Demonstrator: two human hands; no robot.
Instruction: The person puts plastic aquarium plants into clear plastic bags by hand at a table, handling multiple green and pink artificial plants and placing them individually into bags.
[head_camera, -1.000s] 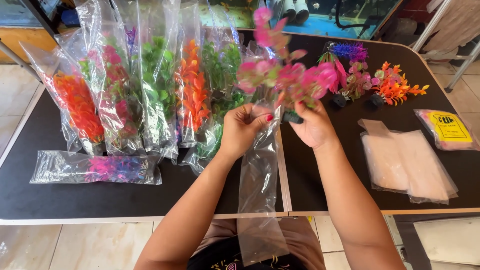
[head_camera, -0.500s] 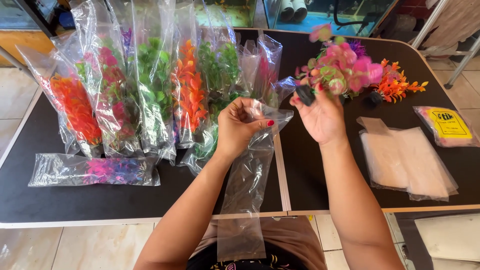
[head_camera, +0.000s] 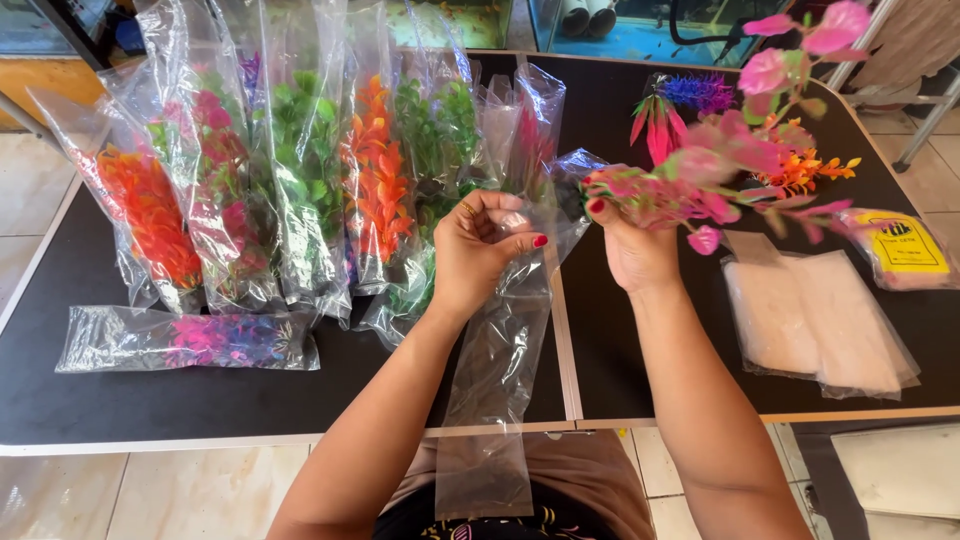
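Far left on the black tabletop (head_camera: 120, 400) there's a clear bag with a purple and pink fake plant inside (head_camera: 190, 340), lying flat on its side. Behind it a row of upright clear bags of orange, pink and green plastic plants (head_camera: 300, 170) leans toward the back edge.

In the middle, the left hand (head_camera: 485, 250) has its fingers pinched together on the top of a long empty clear plastic sleeve (head_camera: 495, 400). The sleeve's long axis runs straight down from the hand, off the front of the tabletop and over the person's lap. Whether the mouth is actually pulled open is hard to say, since the plastic bunches up there.

Just to the right, the right hand (head_camera: 630, 245) is clamped around the base of a pink-leaved artificial plant with green stems (head_camera: 740, 165). The plant lies tilted, base at the hand and tips pointing up and to the right, away from the sleeve. So the base end sits just beside the sleeve's mouth, with the two hands nearly level and close together.

Further right: a few loose purple, red and orange fake plants (head_camera: 700, 100) behind the pink one, a flat stack of empty clear bags (head_camera: 820, 320), and a small yellow-labelled packet (head_camera: 900, 250) near the edge. Nothing sits between the hands.
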